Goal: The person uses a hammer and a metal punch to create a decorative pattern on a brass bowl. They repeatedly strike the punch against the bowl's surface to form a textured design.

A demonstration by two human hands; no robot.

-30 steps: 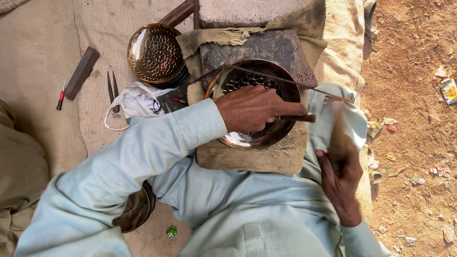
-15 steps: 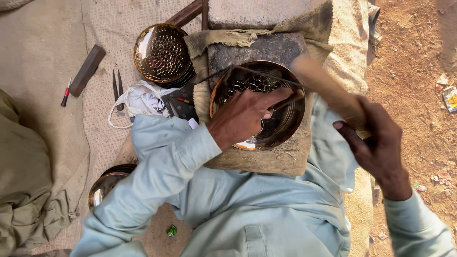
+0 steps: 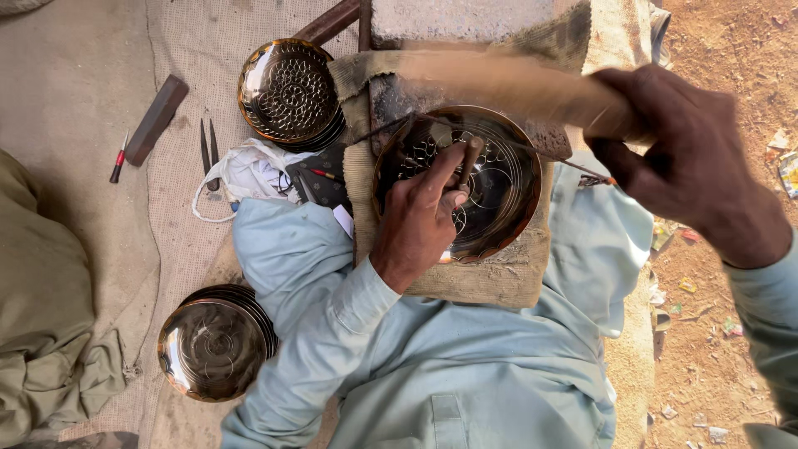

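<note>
My left hand [image 3: 420, 220] rests on the round metal plate [image 3: 499, 199] in front of me, its fingers pinched around a short punch [image 3: 470, 158] that stands with its tip on the patterned face of the plate; the plate lies on a folded burlap pad [image 3: 490, 278] across my lap, a little above the middle of the view; my right hand [image 3: 690, 162] is up at about two o'clock, closed in a fist around the handle of a wooden mallet [image 3: 507, 87], whose long head stretches left toward twelve o'clock and is blurred, so I cannot tell how near it is to the punch; a thin dark rod [image 3: 565, 162] runs slantwise across the top of the plate toward three o'clock; at eleven o'clock a stack of finished patterned plates [image 3: 289, 93] sits on the cloth, touching the corner of the pad; at seven o'clock another stack of plain shiny plates [image 3: 214, 347] lies just beside my left sleeve; at ten o'clock a dark flat bar [image 3: 156, 119] lies on the ground cloth with a small red-handled tool [image 3: 118, 158] at its lower end, and a pair of thin pointed dividers [image 3: 208, 150] lies near it, beside a crumpled white cloth [image 3: 245, 175]; a stone block [image 3: 465, 21] stands at twelve o'clock behind the pad; bare dirt [image 3: 723, 333] lies at four o'clock.
</note>
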